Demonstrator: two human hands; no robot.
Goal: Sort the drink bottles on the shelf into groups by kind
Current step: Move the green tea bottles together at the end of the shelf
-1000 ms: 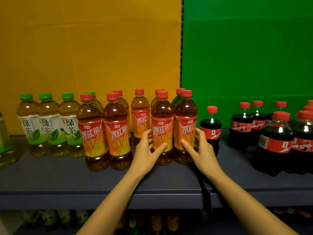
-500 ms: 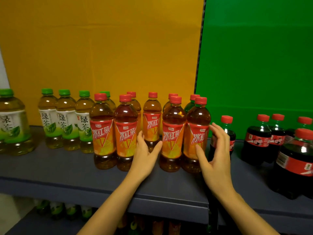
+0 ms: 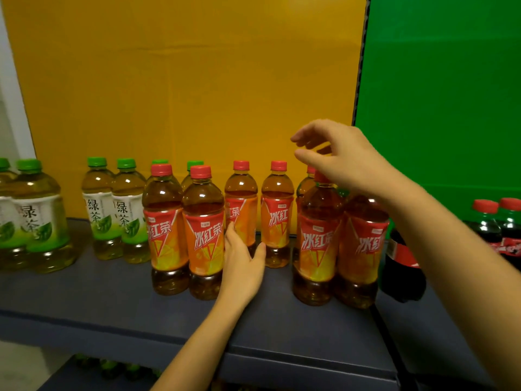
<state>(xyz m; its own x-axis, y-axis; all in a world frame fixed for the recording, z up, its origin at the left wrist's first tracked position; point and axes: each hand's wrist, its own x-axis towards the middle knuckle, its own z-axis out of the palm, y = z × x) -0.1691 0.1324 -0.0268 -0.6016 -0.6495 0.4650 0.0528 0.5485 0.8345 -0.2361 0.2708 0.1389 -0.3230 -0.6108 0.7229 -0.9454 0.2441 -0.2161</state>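
Since half a second ago the right hand (image 3: 342, 159) has lifted off the side of the right-most iced-tea bottles and now hangs above their caps, while the left hand (image 3: 242, 261) has stayed low on the shelf (image 3: 84, 300), pressed to the side of a front bottle.

From the head camera, the only view: the right hand's fingers (image 3: 303, 136) are curled and loosely spread, closed on nothing, just over the red cap of the front-right iced-tea bottle (image 3: 317, 244). The left hand is open, palm flat against the second front iced-tea bottle (image 3: 204, 235), thumb spread toward the bottle behind it; it grips nothing. The iced-tea bottles stand upright in a block at mid-shelf, the green-tea bottles (image 3: 105, 210) to their left, the cola bottles (image 3: 487, 221) at the right. Two green caps (image 3: 194, 164) show behind the front iced teas, and a sliver of green peeks behind the right pair, so strays probably remain at the back.

The likely risk is reaching over the front row: a wrist or forearm brushing those tall, narrow bottles could tip one off the shelf's front edge or into its neighbours. A cap-only pinch on a full bottle could also slip. The left hand's sideways push could topple the touching pair if applied too high.
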